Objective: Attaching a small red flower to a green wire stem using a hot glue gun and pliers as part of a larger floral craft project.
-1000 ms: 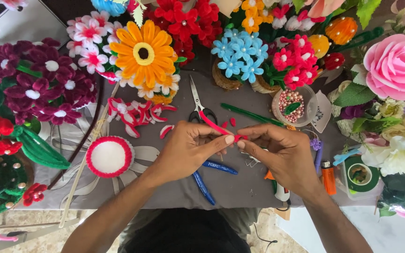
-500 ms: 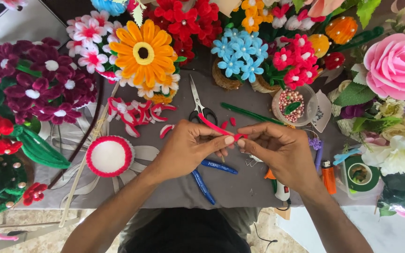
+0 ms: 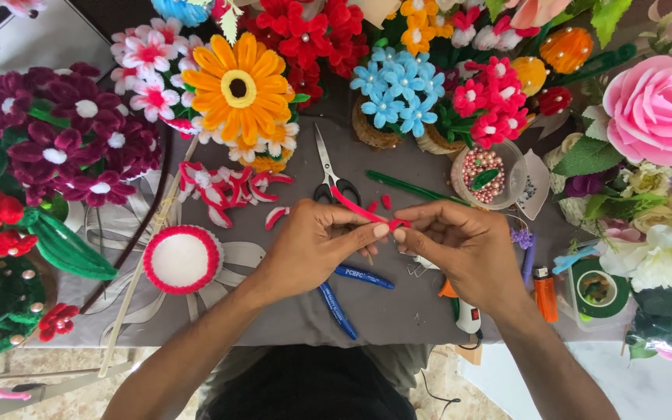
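A red pipe cleaner (image 3: 354,204) runs up and left from where my two hands meet above the grey table (image 3: 398,311). My left hand (image 3: 313,245) pinches its lower end between thumb and forefinger. My right hand (image 3: 460,245) pinches the same end from the other side, fingertips touching. Scissors (image 3: 328,175) lie just behind my left hand, partly hidden by the pipe cleaner. Blue-handled pliers (image 3: 348,292) lie under my left hand. Short red pieces (image 3: 385,202) rest near the fingertips.
Pipe-cleaner flowers ring the table: an orange one (image 3: 239,82), blue ones (image 3: 394,89), purple ones (image 3: 68,136), a pink rose (image 3: 659,109). A white disc with red rim (image 3: 182,259), red-white petals (image 3: 223,187), a bead cup (image 3: 484,171), an orange lighter (image 3: 544,294) and green tape (image 3: 596,288) lie around.
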